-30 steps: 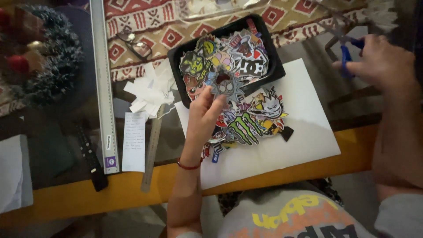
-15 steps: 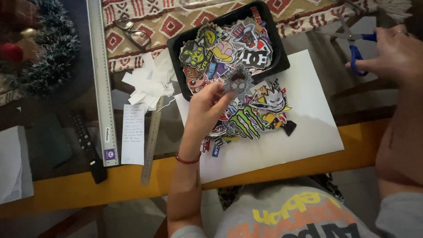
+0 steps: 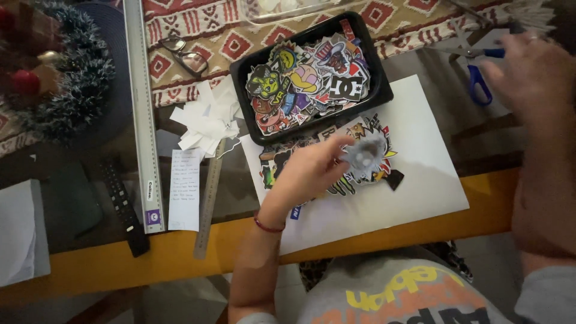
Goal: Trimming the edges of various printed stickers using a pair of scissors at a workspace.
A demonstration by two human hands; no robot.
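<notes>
My left hand (image 3: pixel 303 174) hovers over a white sheet (image 3: pixel 420 198) and pinches a round grey sticker (image 3: pixel 363 155) between fingertips. Several colourful stickers (image 3: pixel 384 137) lie on the sheet under the hand. A black tray (image 3: pixel 241 81) heaped with more stickers (image 3: pixel 312 84) sits just beyond the sheet. My right hand (image 3: pixel 537 78) is blurred at the upper right, fingers spread, next to blue-handled scissors (image 3: pixel 477 78) that lie on the glass table. I see nothing held in that hand.
A long metal ruler (image 3: pixel 144 114), a shorter steel ruler (image 3: pixel 209 204), white paper scraps (image 3: pixel 207 123) and a written slip (image 3: pixel 185 189) lie left of the tray. Eyeglasses (image 3: pixel 183 54), a black remote (image 3: pixel 123 204) and a tinsel wreath (image 3: pixel 54 78) are farther left. The table's orange edge (image 3: pixel 180 252) runs nearest me.
My left hand has lifted the grey sticker from the tray's edge and carried it down over the sheet. My right hand has slid right, off the scissors.
</notes>
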